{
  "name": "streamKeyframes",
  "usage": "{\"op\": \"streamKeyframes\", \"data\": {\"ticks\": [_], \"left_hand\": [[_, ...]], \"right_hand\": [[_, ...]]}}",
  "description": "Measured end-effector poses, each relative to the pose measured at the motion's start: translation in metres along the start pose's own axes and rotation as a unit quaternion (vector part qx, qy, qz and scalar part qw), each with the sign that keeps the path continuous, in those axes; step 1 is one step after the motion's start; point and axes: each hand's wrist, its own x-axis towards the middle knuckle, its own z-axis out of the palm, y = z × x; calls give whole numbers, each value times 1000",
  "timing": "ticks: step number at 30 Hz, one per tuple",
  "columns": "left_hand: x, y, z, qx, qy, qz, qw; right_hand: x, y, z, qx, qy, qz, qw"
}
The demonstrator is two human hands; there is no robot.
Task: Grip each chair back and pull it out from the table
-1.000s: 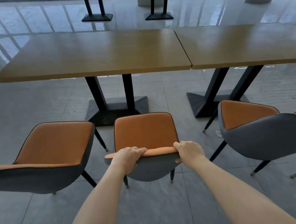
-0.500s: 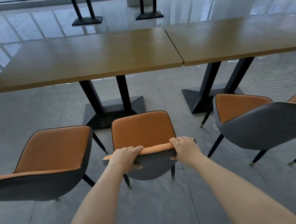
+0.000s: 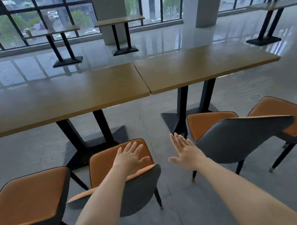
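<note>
Both hands have let go of the middle chair (image 3: 120, 159), whose backrest they gripped half a second ago. We note the left hand (image 3: 131, 159) now flat, fingers straight, over its orange seat at lower centre; contact cannot be confirmed. We find the right hand (image 3: 186, 151) spread, holding nothing, between that chair and the right-hand chair (image 3: 241, 137). We judge the chair placed, short of the table (image 3: 57, 103).

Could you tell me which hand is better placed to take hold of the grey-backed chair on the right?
Probably the right hand: open, fingers straight, it hovers just beside the grey-backed chair. The left hand, also open, is over the middle chair, farther off.
</note>
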Motion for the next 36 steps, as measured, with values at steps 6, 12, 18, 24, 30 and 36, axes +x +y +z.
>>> {"op": "streamKeyframes", "data": {"ticks": [6,12,18,24,30,36], "left_hand": [[47,112,-35,31,68,68,995],[87,225,-51,36,65,116,990],[148,307,-55,58,55,143,987],[219,365,-40,78,22,150,985],[272,401,-27,63,-46,123,989],[284,414,-17,33,-93,87,991]], "right_hand": [[-35,109,-54,-13,56,43,997],[-66,216,-81,-15,94,122,988],[-75,307,-82,-13,77,182,980],[-52,381,-83,-15,37,200,979],[-19,438,-76,-32,-38,171,984],[-4,475,-65,-5,-69,144,987]]}}
